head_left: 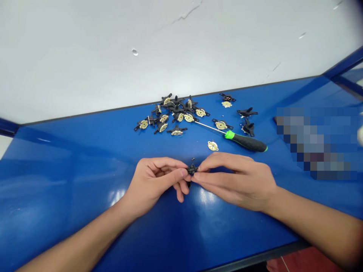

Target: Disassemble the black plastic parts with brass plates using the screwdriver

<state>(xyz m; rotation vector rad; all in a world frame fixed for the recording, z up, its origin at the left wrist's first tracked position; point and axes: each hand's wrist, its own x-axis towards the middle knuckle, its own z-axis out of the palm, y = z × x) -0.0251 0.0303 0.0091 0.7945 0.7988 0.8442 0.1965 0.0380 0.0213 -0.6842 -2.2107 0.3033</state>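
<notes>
A small black part (192, 170) is held at the middle of the view, just above the table, and most of its outline is covered by fingers. Its 9 o'clock side is pinched between thumb and forefinger of the left hand (154, 182), with the other fingers curled beneath. Its 3 o'clock end is held in the narrowed fingertips of the right hand (241, 179); whether a smaller piece is also gripped there cannot be told. A dark bit seen at 6 o'clock is half hidden by the left fingers.

A tiny screw (193, 158) is seen just beyond, at 12 o'clock. A loose brass plate (212, 146) is laid between 1 and 2 o'clock. At 2 o'clock the black and green handle of a screwdriver (246, 142) is seen, its shaft pointed toward a heap of black parts with brass plates (177, 130) at 11 o'clock; pieces in the heap are overlapped and cannot be counted surely. More such parts are scattered from 1 to 2 o'clock.

At 3 o'clock an object (314, 139) is blurred into blocks, so any lettering on it cannot be read. The blue table (70, 170) is bordered at 12 o'clock by a scuffed white panel (181, 45). Both forearms are cut off by the frame, toward 8 and 4 o'clock.
</notes>
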